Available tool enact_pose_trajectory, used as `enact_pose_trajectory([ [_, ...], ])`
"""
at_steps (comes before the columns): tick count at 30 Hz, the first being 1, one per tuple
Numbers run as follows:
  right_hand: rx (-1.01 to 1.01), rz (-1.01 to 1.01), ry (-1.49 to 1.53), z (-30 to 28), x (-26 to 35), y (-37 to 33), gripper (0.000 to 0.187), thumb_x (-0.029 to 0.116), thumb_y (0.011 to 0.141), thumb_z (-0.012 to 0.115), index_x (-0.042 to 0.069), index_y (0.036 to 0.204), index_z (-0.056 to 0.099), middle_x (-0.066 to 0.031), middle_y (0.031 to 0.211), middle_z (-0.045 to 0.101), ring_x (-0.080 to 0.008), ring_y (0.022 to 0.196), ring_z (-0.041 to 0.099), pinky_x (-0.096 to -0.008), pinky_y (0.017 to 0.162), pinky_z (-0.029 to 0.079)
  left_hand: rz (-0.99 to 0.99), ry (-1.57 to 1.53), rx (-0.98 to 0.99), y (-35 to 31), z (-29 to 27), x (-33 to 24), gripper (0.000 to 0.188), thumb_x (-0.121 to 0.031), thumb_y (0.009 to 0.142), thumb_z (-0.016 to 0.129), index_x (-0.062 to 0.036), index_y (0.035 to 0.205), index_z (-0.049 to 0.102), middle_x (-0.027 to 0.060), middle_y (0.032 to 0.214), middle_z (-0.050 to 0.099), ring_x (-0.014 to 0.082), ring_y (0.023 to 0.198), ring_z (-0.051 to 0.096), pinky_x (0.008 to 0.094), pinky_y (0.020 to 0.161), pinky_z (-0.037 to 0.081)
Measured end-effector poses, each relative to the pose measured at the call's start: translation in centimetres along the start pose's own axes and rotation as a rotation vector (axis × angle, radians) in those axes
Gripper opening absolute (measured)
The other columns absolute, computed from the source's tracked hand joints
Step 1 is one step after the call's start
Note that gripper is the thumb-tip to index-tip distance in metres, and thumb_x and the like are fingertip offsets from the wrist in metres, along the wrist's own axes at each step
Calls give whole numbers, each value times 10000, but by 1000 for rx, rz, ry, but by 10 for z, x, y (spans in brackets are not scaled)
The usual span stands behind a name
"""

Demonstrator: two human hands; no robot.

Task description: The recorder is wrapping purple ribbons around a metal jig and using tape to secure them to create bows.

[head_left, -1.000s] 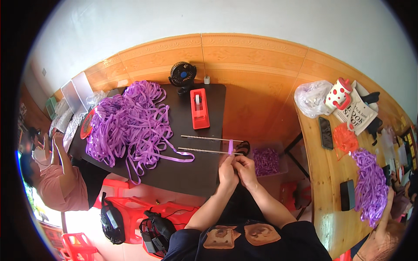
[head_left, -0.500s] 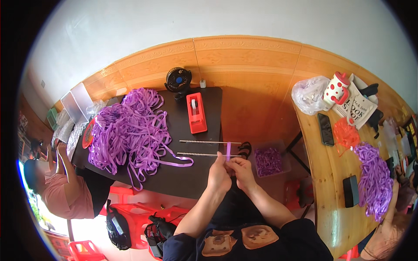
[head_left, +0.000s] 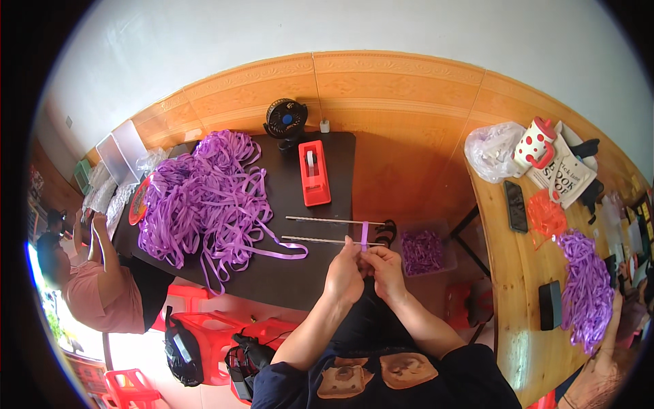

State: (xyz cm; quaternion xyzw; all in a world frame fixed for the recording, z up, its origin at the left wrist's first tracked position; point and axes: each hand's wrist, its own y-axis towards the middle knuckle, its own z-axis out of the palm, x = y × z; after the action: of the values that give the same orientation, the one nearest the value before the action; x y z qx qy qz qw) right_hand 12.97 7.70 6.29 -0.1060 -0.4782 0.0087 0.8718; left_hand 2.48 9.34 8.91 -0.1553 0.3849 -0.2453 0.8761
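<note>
The left hand [head_left: 345, 273] and the right hand [head_left: 383, 270] meet just beyond the person's lap, fingers drawn in. The right one pinches the near end of a purple ribbon band [head_left: 364, 235]; what the left fingertips grip is hidden. That band lies across two thin metal rods [head_left: 332, 219], which point left over the dark table [head_left: 286, 279], near their right ends. Black loops [head_left: 388, 234] sit just right of it.

Left of the hands, a large heap of purple ribbon [head_left: 204, 198] covers much of the dark table, one loose strand trailing right, toward the rods. Farther off stand a red tape dispenser [head_left: 314, 174] and a black fan [head_left: 286, 119]. To the right, a clear tub [head_left: 446, 262] holds short purple pieces [head_left: 422, 252]; beyond it, a wooden table [head_left: 514, 286] bears another ribbon pile [head_left: 586, 293] and a dark phone [head_left: 516, 206].
</note>
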Motion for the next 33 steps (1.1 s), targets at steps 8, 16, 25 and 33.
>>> enact_pose_trajectory([
  [8, -190, -369, -260, -29, 24, 2, 50, 51, 856, 632, 29, 896, 654, 12, 787, 617, -52, 735, 549, -193, 657, 413, -95, -75, 103, -8, 2, -12, 730, -547, 969, 302, 46, 1394, 308, 137, 1387, 391, 334, 1261, 367, 447, 1068, 210],
  [16, 154, -511, -543, 51, 59, 81, 114, 75, 884, 627, -23, 941, 641, -10, 842, 610, -65, 786, 532, -210, 725, 422, -113, -145, 156, -10, -5, -12, 657, -560, 962, 325, -3, 1305, 397, 90, 1246, 467, 281, 1140, 470, 401, 910, 359],
  [25, 158, -228, -797, 111, 38, 168, 178, 146, 848, 659, -13, 769, 668, 18, 671, 576, -64, 646, 503, -223, 602, 376, -97, -177, 161, -14, -2, -13, 805, -592, 922, 415, 33, 1399, 241, 123, 1335, 373, 308, 1177, 439, 435, 949, 346],
  [33, 110, -318, -592, 130, 41, 160, 85, 72, 804, 670, -2, 761, 668, -10, 735, 613, -68, 715, 544, -224, 666, 408, -94, -191, 172, -13, 0, -13, 630, -538, 958, 388, -27, 1325, 352, 119, 1319, 406, 298, 1154, 447, 446, 966, 336],
])
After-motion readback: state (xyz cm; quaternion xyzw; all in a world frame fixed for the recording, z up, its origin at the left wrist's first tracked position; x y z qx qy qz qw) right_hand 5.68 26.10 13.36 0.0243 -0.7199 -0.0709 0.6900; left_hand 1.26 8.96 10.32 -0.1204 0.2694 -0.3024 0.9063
